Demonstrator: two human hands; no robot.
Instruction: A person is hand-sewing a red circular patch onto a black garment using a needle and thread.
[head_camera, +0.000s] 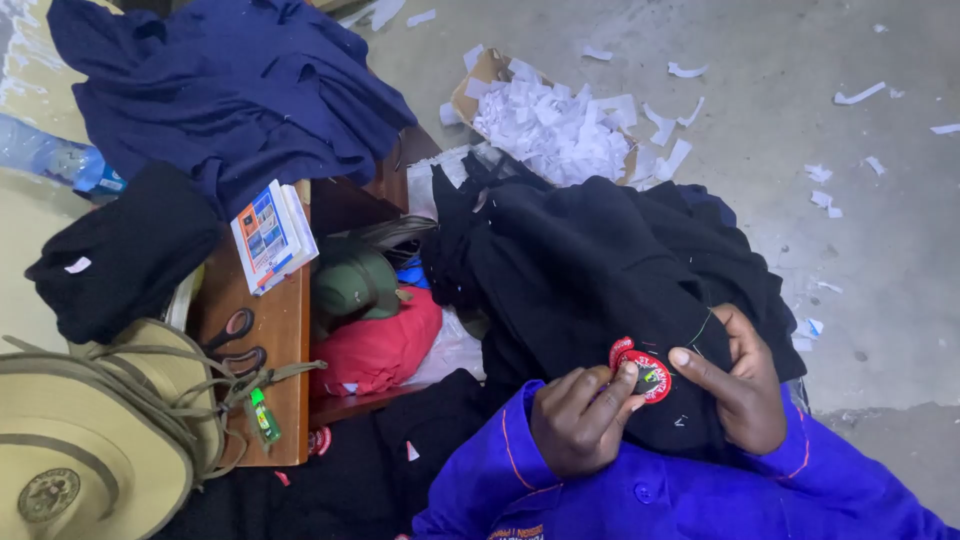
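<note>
A black garment (590, 260) lies bunched across my lap, over my blue sleeves. A round red embroidered badge (645, 372) sits on its cloth. My left hand (578, 418) pinches the badge's left edge between thumb and fingers. My right hand (738, 385) grips the black cloth beside the badge, its forefinger pressed against the badge's right edge. A thin green thread (702, 328) runs up from near the right hand.
A wooden table (285, 330) at left carries scissors (235, 340), a small booklet (270, 235), a green tube (263, 415), tan hats (100, 430) and dark blue clothes (230, 85). A green cap (352, 283) and red cloth (380, 345) lie beside it. Paper scraps (555, 125) litter the concrete floor.
</note>
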